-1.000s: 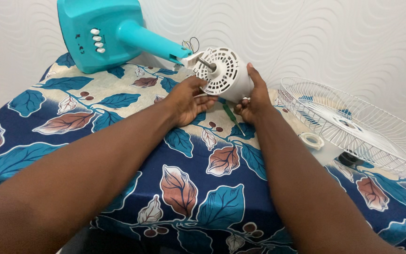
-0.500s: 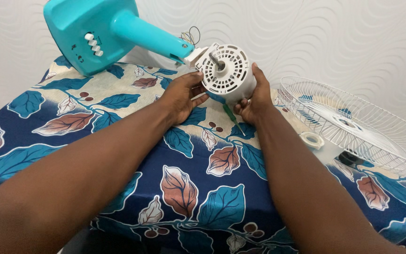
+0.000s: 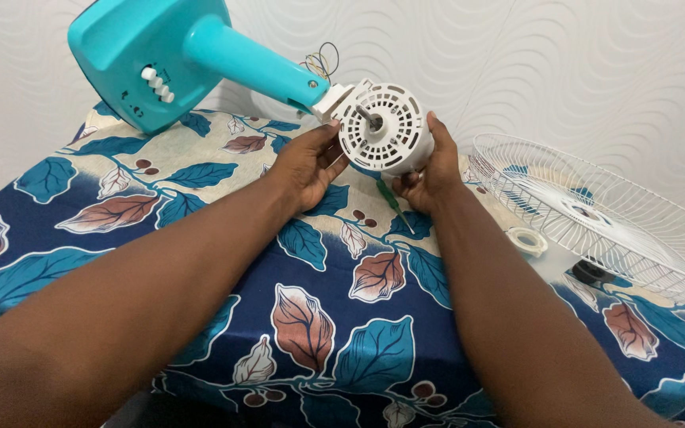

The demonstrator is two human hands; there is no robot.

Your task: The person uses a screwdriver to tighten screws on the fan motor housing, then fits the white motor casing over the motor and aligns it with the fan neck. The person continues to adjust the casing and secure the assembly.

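A white round fan motor housing (image 3: 383, 128) with a metal shaft at its centre is held up above the table, its vented face turned toward me. My left hand (image 3: 308, 164) grips its left side and my right hand (image 3: 433, 169) cups its right side and underside. The housing joins a turquoise fan stand (image 3: 239, 57), whose base with white push buttons (image 3: 157, 83) is raised at the upper left. Thin wires (image 3: 323, 62) stick out at the joint. A green-handled screwdriver (image 3: 391, 201) lies on the cloth just below my hands.
A table covered in a blue leaf-patterned cloth (image 3: 319, 309) fills the view. A white wire fan guard (image 3: 596, 208) lies at the right, with a white ring (image 3: 527, 238) and a dark round part (image 3: 592, 271) near it. A textured white wall stands behind.
Both hands have lifted and tilted the motor housing, turning its face more toward me. The turquoise base has swung up and left off the cloth.
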